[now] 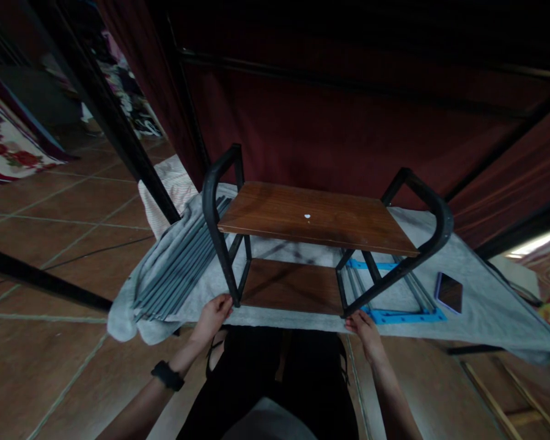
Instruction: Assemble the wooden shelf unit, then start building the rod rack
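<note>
My left hand (216, 313) is at the foot of the near left leg (227, 269) of the rack (316, 215), fingers curled against the black tube; I cannot tell whether they close round it. My right hand (365, 329) meets the foot of the near right leg (385, 278) with fingers fairly straight, laid against the metal, not wrapped. The rack stands upright on the cloth-covered surface (486, 311) right at its near edge, just in front of me. As I judge it, the work here is steadying or shifting the frame by its feet, so both hands should act evenly; otherwise the frame may twist or one foot may snag and bunch the cloth. A low hold is good, since pushing higher would tip it away from me. I would watch the grey rods (178, 266) beside the left side, the blue strips (396, 316) just beside the right foot, and the phone (449, 292) near them, so nothing gets dragged or pinched.
</note>
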`<state>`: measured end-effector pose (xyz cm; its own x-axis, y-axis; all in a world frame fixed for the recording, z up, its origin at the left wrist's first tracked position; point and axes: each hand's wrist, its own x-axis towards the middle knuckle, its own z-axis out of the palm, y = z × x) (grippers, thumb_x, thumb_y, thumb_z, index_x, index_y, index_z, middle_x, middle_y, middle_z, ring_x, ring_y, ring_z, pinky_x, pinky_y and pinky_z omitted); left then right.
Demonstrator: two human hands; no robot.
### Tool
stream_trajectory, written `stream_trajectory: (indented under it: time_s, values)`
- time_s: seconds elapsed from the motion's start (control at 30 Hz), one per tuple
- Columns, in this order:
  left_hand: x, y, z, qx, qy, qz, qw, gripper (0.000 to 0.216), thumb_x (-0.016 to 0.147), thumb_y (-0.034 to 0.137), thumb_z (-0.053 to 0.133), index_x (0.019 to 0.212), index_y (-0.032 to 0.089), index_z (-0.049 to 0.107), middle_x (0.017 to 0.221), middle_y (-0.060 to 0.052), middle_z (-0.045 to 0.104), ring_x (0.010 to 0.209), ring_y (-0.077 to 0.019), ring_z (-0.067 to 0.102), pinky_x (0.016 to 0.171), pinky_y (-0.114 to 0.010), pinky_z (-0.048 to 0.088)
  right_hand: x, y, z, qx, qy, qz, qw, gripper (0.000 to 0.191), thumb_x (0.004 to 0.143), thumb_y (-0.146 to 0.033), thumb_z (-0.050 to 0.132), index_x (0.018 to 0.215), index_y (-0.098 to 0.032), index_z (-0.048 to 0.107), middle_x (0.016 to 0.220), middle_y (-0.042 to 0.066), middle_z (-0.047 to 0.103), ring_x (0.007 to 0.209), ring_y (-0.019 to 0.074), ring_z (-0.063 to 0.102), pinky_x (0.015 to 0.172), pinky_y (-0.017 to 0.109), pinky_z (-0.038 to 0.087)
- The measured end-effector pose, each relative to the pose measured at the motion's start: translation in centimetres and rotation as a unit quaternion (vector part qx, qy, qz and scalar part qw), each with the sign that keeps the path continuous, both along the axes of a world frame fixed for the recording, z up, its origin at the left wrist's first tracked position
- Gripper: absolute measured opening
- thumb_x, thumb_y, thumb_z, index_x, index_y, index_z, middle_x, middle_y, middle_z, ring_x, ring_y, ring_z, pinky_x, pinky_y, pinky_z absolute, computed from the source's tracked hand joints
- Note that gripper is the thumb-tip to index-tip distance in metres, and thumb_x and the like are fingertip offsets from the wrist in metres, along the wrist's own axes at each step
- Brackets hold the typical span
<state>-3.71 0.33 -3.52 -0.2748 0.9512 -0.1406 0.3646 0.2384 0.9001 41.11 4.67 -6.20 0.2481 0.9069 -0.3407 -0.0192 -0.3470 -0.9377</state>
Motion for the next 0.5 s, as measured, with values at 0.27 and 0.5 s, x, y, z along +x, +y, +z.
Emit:
stream_trajectory:
  time_s: [0.27,0.5]
  values:
    - [-0.8,-1.1,0.4,0.090,0.180,-0.113,0.973,0.034,0.097,0.040,0.040,0.086,0.019,0.063,0.087,-0.007,0.068,0.084,-0.0210,0.066,0.082,-0.035,0.053,1.2,0.8,-1.3,-0.028,-0.043,0.037,0.998,0.035,0.058,-0.055,0.074,0.068,-0.024,0.062,0.064,0.001,0.065,0.057,0.0182,0.062,0.058,0.032,0.056]
    - [-2.2,-1.6,0.5,0.120,0.346,-0.223,0.903,0.031,0.103,0.025,0.032,0.102,0.018,0.062,0.098,-0.008,0.065,0.089,-0.0192,0.066,0.086,-0.034,0.055,1.7,0.2,-0.9,-0.031,-0.043,0.044,0.998,0.041,0.056,-0.056,0.078,0.074,-0.022,0.065,0.068,0.002,0.068,0.062,0.0190,0.064,0.062,0.032,0.058]
